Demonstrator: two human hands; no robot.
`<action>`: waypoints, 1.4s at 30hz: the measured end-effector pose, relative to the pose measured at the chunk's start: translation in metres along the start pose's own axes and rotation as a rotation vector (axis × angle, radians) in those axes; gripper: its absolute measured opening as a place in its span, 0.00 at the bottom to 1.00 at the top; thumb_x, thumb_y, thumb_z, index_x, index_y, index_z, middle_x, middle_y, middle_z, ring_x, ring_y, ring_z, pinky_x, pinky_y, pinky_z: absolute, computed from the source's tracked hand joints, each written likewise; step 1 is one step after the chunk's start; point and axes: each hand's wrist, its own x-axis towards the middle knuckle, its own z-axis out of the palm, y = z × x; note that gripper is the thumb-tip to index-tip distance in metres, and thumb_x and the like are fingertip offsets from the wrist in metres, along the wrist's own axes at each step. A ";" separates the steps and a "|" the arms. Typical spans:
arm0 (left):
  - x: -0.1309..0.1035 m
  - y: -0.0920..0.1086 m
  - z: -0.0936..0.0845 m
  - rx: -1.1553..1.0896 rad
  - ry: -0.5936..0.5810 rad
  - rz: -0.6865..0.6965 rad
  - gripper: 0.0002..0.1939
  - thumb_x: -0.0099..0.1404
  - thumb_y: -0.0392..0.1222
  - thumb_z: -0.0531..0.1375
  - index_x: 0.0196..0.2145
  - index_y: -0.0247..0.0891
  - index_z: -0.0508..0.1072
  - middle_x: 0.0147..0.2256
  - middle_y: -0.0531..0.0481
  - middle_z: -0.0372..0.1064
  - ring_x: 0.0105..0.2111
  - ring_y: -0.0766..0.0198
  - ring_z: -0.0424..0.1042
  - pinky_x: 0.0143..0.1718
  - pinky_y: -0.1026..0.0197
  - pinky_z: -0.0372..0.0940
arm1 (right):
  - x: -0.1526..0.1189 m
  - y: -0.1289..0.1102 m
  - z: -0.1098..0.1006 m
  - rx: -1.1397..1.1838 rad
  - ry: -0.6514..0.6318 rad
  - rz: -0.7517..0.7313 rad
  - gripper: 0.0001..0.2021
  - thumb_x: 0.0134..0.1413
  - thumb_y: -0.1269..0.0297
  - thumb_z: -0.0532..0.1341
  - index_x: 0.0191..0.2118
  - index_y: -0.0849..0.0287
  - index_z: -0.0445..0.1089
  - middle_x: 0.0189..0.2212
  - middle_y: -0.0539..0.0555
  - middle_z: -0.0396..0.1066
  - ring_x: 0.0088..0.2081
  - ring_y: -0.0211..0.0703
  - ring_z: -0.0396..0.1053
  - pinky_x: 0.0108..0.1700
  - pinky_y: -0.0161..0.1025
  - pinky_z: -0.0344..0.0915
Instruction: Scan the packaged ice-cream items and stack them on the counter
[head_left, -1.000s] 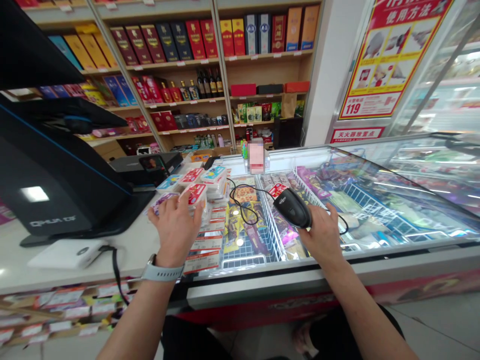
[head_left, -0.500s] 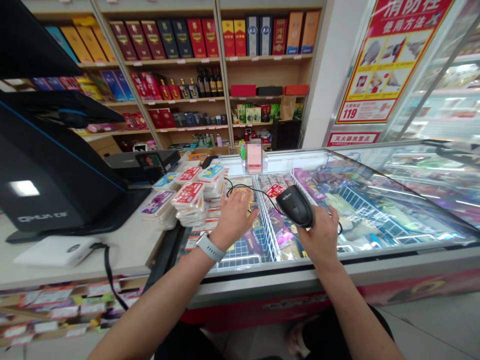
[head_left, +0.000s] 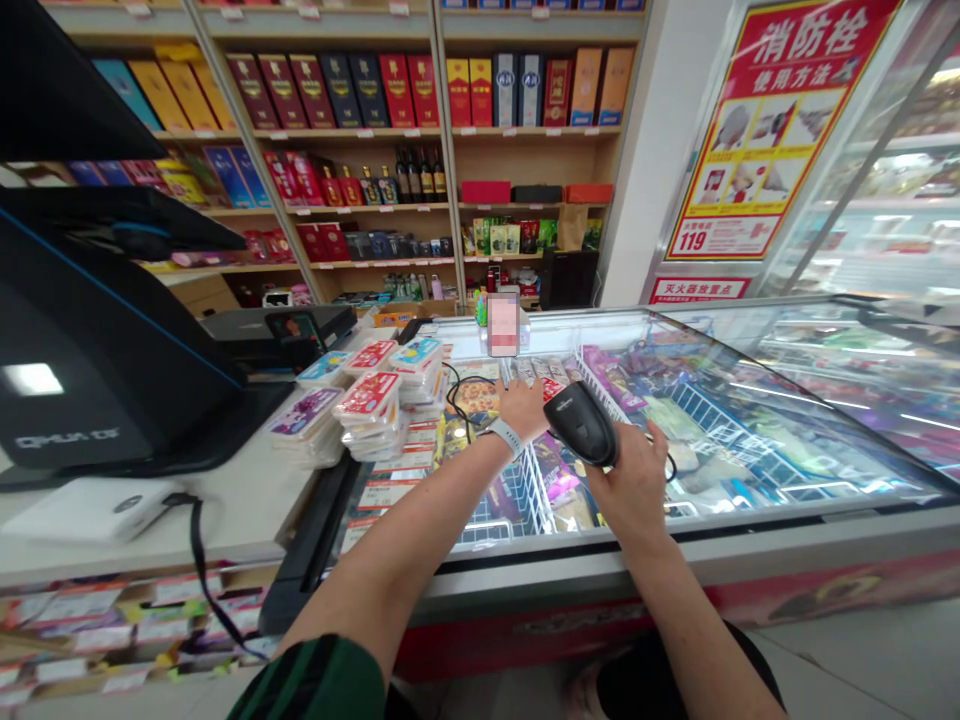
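My right hand (head_left: 634, 478) is wrapped round the handle of a black barcode scanner (head_left: 581, 422), held above the glass-topped freezer (head_left: 652, 545). Just left of the scanner, my left hand (head_left: 523, 408) reaches forward over the glass, fingers apart and pointing away from me, with nothing visible in it. A watch with a light band (head_left: 505, 436) is on that wrist. The scanner's black cable (head_left: 459, 392) loops over the glass left of my left hand. Stacks of flat wrapped packs (head_left: 369, 400) with red, blue and purple labels stand at the freezer's left edge.
At the left are a black checkout terminal (head_left: 112, 340), a white box (head_left: 94, 508) with a cable, and a phone (head_left: 294, 335). A small pink-and-white card stand (head_left: 503, 325) is at the freezer's far edge. Shelves of boxes and bottles (head_left: 420, 178) stand behind.
My left hand has moved right and forward, away from the cable and closer to the scanner. My right hand still holds the scanner, nearly in place. The view has shifted slightly.
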 end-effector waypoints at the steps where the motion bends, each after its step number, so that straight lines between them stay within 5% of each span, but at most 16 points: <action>1: -0.001 -0.001 0.002 -0.023 0.004 -0.006 0.22 0.62 0.51 0.56 0.48 0.34 0.69 0.44 0.33 0.71 0.50 0.41 0.64 0.57 0.37 0.42 | 0.000 0.000 0.000 0.002 -0.001 0.003 0.11 0.53 0.66 0.58 0.43 0.60 0.62 0.34 0.55 0.70 0.39 0.49 0.68 0.59 0.56 0.53; 9: -0.004 -0.007 -0.013 -0.385 0.051 -0.044 0.24 0.62 0.54 0.56 0.51 0.38 0.69 0.47 0.37 0.71 0.51 0.43 0.65 0.57 0.42 0.49 | -0.002 0.004 0.002 0.011 0.018 -0.010 0.13 0.52 0.66 0.59 0.44 0.60 0.62 0.36 0.56 0.70 0.40 0.49 0.69 0.59 0.56 0.52; 14: -0.010 -0.024 -0.039 -0.717 0.010 -0.092 0.30 0.68 0.59 0.41 0.54 0.37 0.67 0.49 0.39 0.71 0.48 0.53 0.70 0.49 0.52 0.63 | -0.002 0.002 0.001 0.024 0.012 -0.003 0.12 0.52 0.66 0.58 0.44 0.60 0.63 0.36 0.56 0.70 0.40 0.49 0.68 0.59 0.56 0.52; 16: -0.017 -0.035 -0.048 -0.957 -0.076 -0.137 0.34 0.68 0.61 0.37 0.56 0.35 0.64 0.49 0.38 0.72 0.47 0.54 0.72 0.47 0.53 0.65 | -0.001 0.001 0.000 0.035 0.001 0.002 0.12 0.52 0.67 0.58 0.43 0.60 0.63 0.35 0.56 0.70 0.40 0.49 0.68 0.59 0.56 0.52; 21: -0.034 -0.058 -0.058 -1.683 -0.242 -0.360 0.31 0.65 0.61 0.47 0.55 0.35 0.66 0.50 0.37 0.72 0.50 0.53 0.71 0.52 0.50 0.61 | 0.000 0.000 -0.001 0.045 -0.049 -0.005 0.13 0.51 0.67 0.57 0.44 0.60 0.63 0.36 0.57 0.70 0.40 0.50 0.68 0.59 0.57 0.52; 27: -0.037 -0.065 -0.051 -1.778 -0.266 -0.414 0.31 0.66 0.61 0.46 0.53 0.34 0.68 0.49 0.36 0.72 0.51 0.52 0.70 0.53 0.50 0.59 | -0.001 0.000 0.000 0.045 -0.074 -0.030 0.14 0.50 0.67 0.57 0.45 0.59 0.62 0.37 0.57 0.71 0.40 0.51 0.69 0.59 0.57 0.52; 42: -0.041 -0.057 -0.040 -1.770 -0.300 -0.300 0.28 0.66 0.59 0.50 0.52 0.37 0.70 0.50 0.39 0.71 0.52 0.52 0.69 0.53 0.48 0.61 | 0.003 -0.006 -0.004 0.110 -0.136 -0.109 0.14 0.51 0.67 0.57 0.45 0.59 0.61 0.38 0.56 0.71 0.41 0.48 0.69 0.60 0.56 0.50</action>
